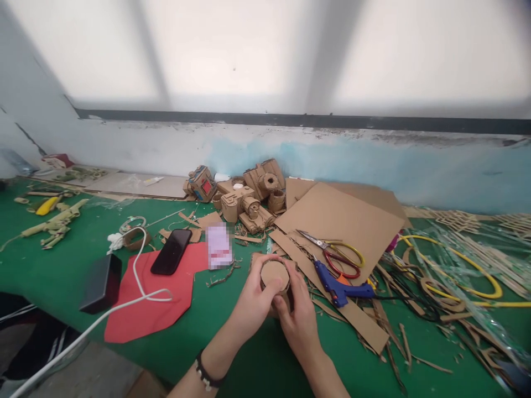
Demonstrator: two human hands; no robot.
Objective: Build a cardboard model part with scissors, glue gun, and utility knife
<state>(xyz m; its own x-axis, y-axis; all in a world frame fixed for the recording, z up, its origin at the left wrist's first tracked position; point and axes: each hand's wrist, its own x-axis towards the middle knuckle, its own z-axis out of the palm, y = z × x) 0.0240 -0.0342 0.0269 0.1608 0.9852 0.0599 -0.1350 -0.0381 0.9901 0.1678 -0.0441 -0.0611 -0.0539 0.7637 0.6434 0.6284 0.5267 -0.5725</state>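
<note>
Both my hands hold a small round cardboard cylinder (274,273) just above the green table (232,342). My left hand (251,305) wraps its left side, thumb pressed near the flat top disc. My right hand (299,316) grips the right side with curled fingers. A beaded bracelet (205,373) sits on my left wrist. A blue glue gun (338,286) lies just right of my hands on a strip of cardboard. Red and yellow handled scissors (338,252) rest on a large cardboard sheet (338,215) behind it.
A black phone (171,251) lies on a red sheet (153,301) with a white cable (124,307) and a black box (102,283) to the left. Cardboard models (249,199) stand by the wall. Scraps, yellow tubing (477,271) and clear plastic crowd the right.
</note>
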